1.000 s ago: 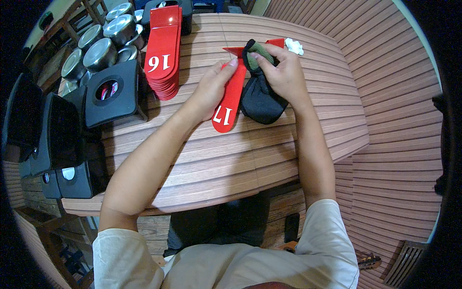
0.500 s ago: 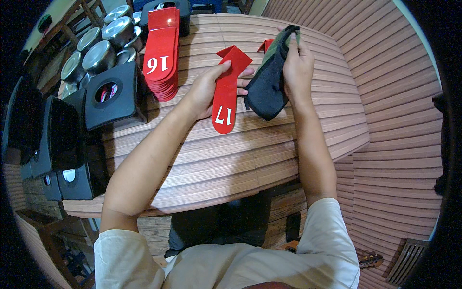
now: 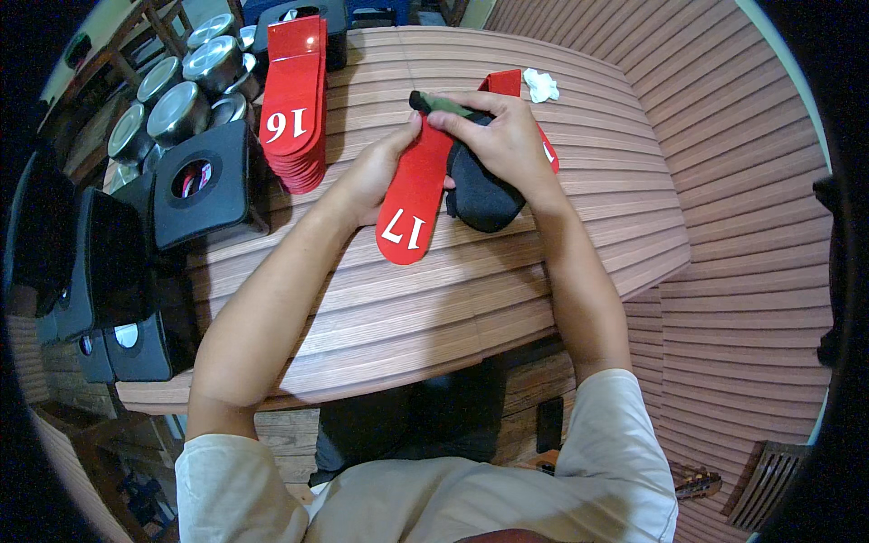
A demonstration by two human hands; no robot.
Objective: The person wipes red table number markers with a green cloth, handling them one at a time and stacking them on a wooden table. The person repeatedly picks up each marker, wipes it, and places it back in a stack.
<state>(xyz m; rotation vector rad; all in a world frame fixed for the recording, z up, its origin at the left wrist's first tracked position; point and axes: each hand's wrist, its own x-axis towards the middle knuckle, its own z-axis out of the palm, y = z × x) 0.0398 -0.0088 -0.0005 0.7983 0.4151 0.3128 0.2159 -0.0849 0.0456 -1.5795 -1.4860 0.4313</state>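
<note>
My left hand (image 3: 376,172) grips a long red number tag (image 3: 405,204) with a rounded lower end and white digits. From the right, my right hand (image 3: 502,140) holds a black and green cloth (image 3: 484,185), its rolled green part laid over the tag's upper end. The cloth's dark lower part hangs beside the tag. Both thumbs come close together at the tag's top. Partly behind my right hand, another red tag (image 3: 502,83) lies on the table, with a crumpled white tissue (image 3: 541,86) just beyond it.
A stack of red number tags (image 3: 294,100) stands at the back left. Beside it are black tissue boxes (image 3: 204,185) and several round steel containers (image 3: 176,110). The wood-slat table (image 3: 389,326) ends near my body, and a slatted wall (image 3: 724,208) rises on the right.
My right hand has moved left with the cloth, bringing it over the tag's top. The tag has shifted slightly down and left. The white tissue and more of the other tag now show.
</note>
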